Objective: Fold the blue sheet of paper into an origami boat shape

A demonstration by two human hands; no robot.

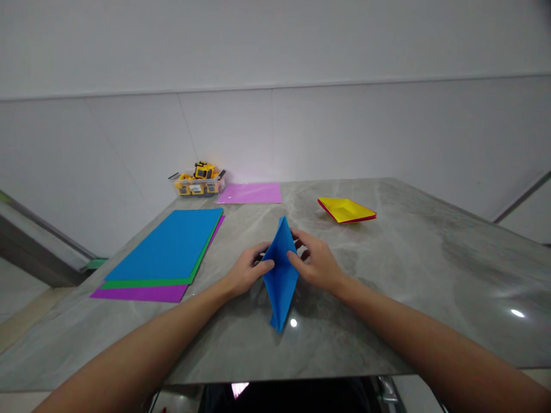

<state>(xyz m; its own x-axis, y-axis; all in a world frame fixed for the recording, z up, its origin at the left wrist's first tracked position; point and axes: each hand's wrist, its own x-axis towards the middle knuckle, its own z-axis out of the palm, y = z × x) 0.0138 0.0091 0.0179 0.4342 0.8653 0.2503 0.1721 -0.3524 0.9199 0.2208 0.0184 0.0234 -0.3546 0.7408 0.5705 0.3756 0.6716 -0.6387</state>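
A folded blue paper (pixel 279 281), diamond-shaped with a hollow crease down its middle, is held upright between my two hands near the front of the table. My left hand (pixel 249 268) grips its left edge, thumb on the inner face and fingers behind. On the opposite edge, my right hand (pixel 316 261) pinches it the same way, with the thumb inside. The fingers behind the paper are partly hidden. Farther back to the right lies a folded yellow and red paper (pixel 346 210), also diamond-shaped.
Blue, green and purple sheets (pixel 167 246) lie stacked on the left of the grey marbled table (pixel 422 287). A pink sheet (pixel 252 193) lies at the back, beside a clear plastic box (pixel 198 186) of yellow toy vehicles. A white wall rises behind.
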